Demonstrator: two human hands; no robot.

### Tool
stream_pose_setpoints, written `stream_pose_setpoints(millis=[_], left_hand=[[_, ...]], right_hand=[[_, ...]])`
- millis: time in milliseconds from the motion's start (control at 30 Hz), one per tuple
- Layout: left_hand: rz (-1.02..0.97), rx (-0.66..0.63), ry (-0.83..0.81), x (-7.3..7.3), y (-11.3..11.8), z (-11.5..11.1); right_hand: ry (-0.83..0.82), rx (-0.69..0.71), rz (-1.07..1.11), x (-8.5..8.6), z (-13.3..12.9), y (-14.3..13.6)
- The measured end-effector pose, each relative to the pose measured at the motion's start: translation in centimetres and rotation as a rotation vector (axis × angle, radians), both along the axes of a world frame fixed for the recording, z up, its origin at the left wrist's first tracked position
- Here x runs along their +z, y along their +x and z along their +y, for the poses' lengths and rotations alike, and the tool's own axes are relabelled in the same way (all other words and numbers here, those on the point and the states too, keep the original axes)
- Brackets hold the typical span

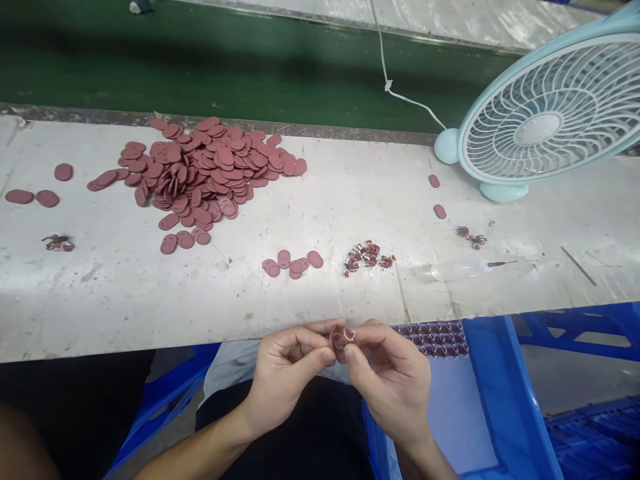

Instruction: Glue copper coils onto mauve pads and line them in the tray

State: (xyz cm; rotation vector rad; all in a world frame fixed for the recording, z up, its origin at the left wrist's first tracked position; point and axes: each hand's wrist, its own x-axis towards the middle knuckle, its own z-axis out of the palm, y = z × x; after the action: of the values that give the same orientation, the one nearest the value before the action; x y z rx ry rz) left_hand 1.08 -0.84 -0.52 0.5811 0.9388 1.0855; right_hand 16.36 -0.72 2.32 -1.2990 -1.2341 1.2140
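Both hands had the work up at the near edge of the desk (360, 193), seemingly over the lap rather than the top, and that spot worried me most. My view from the head camera: left hand (295, 367), thumb and fingers pinched closed on a reddish oval piece (337, 341); right hand (393, 377), thumb and fingers also nearly together, on a small white-and-orange part (349, 335) right against it. I couldn't tell whether the two were joined or just touching, the fingers hid too much. Only the tips had a grip, so a slip of either thumb could have dropped something onto the dark clothing (320, 433) or down past it, hard to find again. Pressing too hard could have bent the small part, which looked thin. The blue tray (520, 393) sat below the desk edge by the right forearm; a knock there might have upset the rows of dark pieces (434, 340) in it. Up on the desk, the loose dark parts (369, 259) lay heaped and could have snagged on each other when one was picked. The clear bottle (460, 268) lay on its side, thin tip pointing right: a careless reach could have rolled it or met the point. Fan (540, 127) stood close; couldn't tell if it was running.
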Motion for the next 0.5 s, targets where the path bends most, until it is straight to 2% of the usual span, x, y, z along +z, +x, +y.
stream_pose_setpoints(millis=[167, 233, 300, 400, 433, 500], left_hand=[[0.048, 0.007, 0.078, 0.4, 0.0, 0.2], [0.17, -0.032, 0.186, 0.4, -1.0, 0.7], [0.456, -0.012, 0.358, 0.4, -2.8, 1.8], [1.044, 0.11, 0.607, 0.3, -6.0, 4.5], [1.2, 0.115, 0.642, 0.3, -6.8, 5.4], [1.392, 0.043, 0.651, 0.4, -7.6, 7.1]], right_hand=[[-0.126, -0.061, 0.221, -0.8, -0.1, 0.3], [-0.163, -0.125, 0.308, -1.5, -0.5, 1.4], [-0.168, -0.241, 0.336, -2.2, -1.2, 3.2], [-0.16, -0.485, 0.254, -3.6, -2.8, 7.0], [-0.161, -0.569, 0.188, -4.1, -3.4, 8.4], [-0.157, -0.714, 0.015, -5.1, -4.9, 11.1]])
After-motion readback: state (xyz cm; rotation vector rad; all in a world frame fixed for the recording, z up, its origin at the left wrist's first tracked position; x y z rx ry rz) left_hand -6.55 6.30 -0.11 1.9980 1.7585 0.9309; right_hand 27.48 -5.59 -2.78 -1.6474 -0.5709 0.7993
